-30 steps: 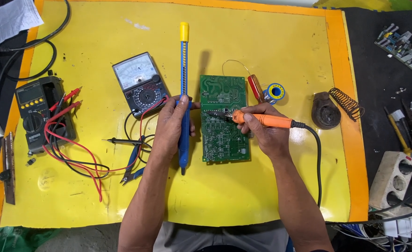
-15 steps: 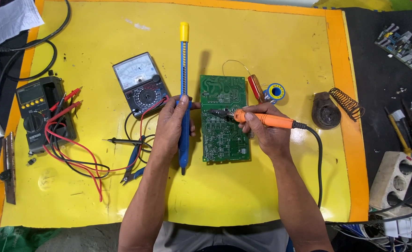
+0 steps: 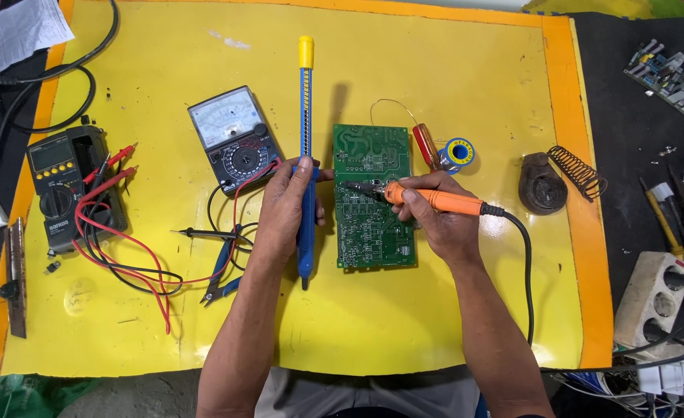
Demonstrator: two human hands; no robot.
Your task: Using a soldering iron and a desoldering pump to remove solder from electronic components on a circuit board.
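Observation:
A green circuit board (image 3: 373,224) lies flat on the yellow mat (image 3: 450,70). My right hand (image 3: 435,220) grips an orange soldering iron (image 3: 435,200), its metal tip resting on the board's upper left area. My left hand (image 3: 284,209) holds a long blue desoldering pump (image 3: 305,116) with a yellow cap, lying lengthwise just left of the board.
An analog multimeter (image 3: 230,139) and a dark digital meter (image 3: 67,186) with red and black leads sit to the left, pliers (image 3: 222,267) beside them. A solder spool (image 3: 460,151), red screwdriver (image 3: 427,147) and iron stand (image 3: 547,182) are right. A power strip (image 3: 656,298) lies far right.
The soldering iron's tip has shifted slightly left along the board. My left hand and the pump stay where they were.

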